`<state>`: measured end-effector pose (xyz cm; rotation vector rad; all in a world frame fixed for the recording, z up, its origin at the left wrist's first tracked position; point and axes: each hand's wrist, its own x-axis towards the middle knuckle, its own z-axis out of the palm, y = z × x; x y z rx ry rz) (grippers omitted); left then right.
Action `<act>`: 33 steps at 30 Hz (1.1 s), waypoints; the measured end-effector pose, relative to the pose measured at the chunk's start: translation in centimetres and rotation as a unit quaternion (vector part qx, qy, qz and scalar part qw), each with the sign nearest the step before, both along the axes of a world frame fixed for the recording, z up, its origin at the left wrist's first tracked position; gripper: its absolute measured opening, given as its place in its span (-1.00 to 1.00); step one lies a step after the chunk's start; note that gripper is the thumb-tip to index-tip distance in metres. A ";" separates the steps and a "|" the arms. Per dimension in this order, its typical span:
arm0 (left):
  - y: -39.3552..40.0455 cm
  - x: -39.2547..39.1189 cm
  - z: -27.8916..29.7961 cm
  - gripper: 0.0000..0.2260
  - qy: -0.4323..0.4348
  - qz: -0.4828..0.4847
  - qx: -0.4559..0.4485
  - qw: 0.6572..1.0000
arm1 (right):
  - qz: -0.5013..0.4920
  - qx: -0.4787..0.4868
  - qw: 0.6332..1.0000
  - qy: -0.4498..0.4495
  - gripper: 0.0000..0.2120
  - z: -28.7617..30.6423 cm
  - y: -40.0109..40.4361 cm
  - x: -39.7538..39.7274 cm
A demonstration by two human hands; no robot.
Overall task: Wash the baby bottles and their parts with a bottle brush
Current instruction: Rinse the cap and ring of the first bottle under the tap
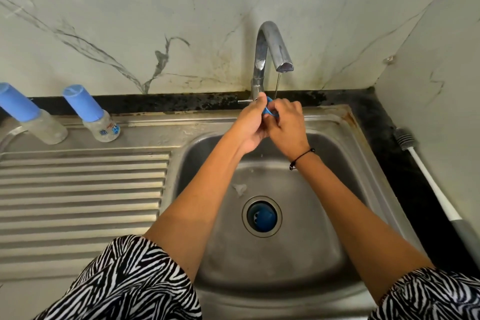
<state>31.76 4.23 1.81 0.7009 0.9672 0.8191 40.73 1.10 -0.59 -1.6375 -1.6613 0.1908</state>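
two capped bottles [101, 114] left, brush [426, 174] right of sink [324, 122]

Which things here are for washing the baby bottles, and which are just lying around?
For the job:
- blue bottle ring, held by left hand and right hand
- faucet, running thinly
- sink
- two capped baby bottles
- bottle brush
- clear piece in the sink, maybe a nipple

Just there:
- marble wall
- wrist band
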 end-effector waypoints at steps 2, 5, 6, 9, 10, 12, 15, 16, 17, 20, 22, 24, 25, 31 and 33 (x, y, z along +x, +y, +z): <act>0.2 -0.2 -0.2 -0.67 -0.030 0.016 -0.023 0.999 | 0.019 0.034 0.999 -0.029 -0.73 0.0 -0.5 0.1; 0.5 -0.3 -0.7 -0.65 -0.035 0.023 -0.078 0.996 | 0.044 0.054 0.987 -0.143 -0.65 -0.6 -1.2 1.0; 0.3 -0.3 -0.9 -0.65 -0.033 0.025 -0.094 0.995 | 0.039 0.053 0.985 -0.162 -0.64 -0.9 -1.4 1.3; -0.4 0.1 -1.3 -0.65 -0.074 0.055 -0.151 0.984 | 0.030 0.037 0.990 -0.130 -0.59 -1.2 -1.8 1.9; -0.5 0.3 -1.5 -0.67 -0.091 0.070 -0.165 0.980 | 0.028 0.022 0.991 -0.128 -0.57 -1.1 -1.9 1.9; -0.8 0.6 -2.1 -0.72 -0.115 0.093 -0.168 0.975 | 0.002 -0.042 0.983 -0.179 -0.56 -0.7 -2.0 1.5; -1.5 1.2 -2.7 -0.75 -0.127 0.092 -0.173 0.972 | 0.010 -0.158 0.956 -0.248 -0.55 -0.3 -1.5 1.0; -1.7 1.2 -2.8 -0.75 -0.128 0.091 -0.176 0.972 | 0.041 -0.158 0.957 -0.238 -0.56 -0.2 -1.4 1.0; -1.8 1.2 -2.8 -0.75 -0.134 0.098 -0.178 0.970 | 0.078 -0.136 0.964 -0.216 -0.58 -0.1 -1.4 1.3; -1.6 1.1 -3.1 -0.72 -0.142 0.113 -0.172 0.968 | 0.066 -0.126 0.964 -0.224 -0.64 0.0 -1.7 2.7; -1.8 1.4 -2.9 -0.73 -0.133 0.111 -0.169 0.970 | -0.004 -0.150 0.948 -0.279 -0.66 -0.2 -1.8 2.7; -1.8 1.7 -2.6 -0.74 -0.127 0.113 -0.174 0.970 | -0.017 -0.163 0.949 -0.270 -0.65 -0.4 -1.5 1.8; -1.7 1.7 -2.5 -0.74 -0.119 0.113 -0.174 0.971 | 0.009 -0.165 0.955 -0.247 -0.64 -0.6 -1.4 1.4; -1.7 1.0 -3.3 -0.74 -0.096 0.114 -0.173 0.974 | 0.022 -0.154 0.958 -0.239 -0.68 -1.2 -1.6 2.0; -1.6 1.0 -3.5 -0.73 -0.098 0.109 -0.171 0.974 | 0.036 -0.158 0.953 -0.254 -0.63 -1.3 -1.4 1.8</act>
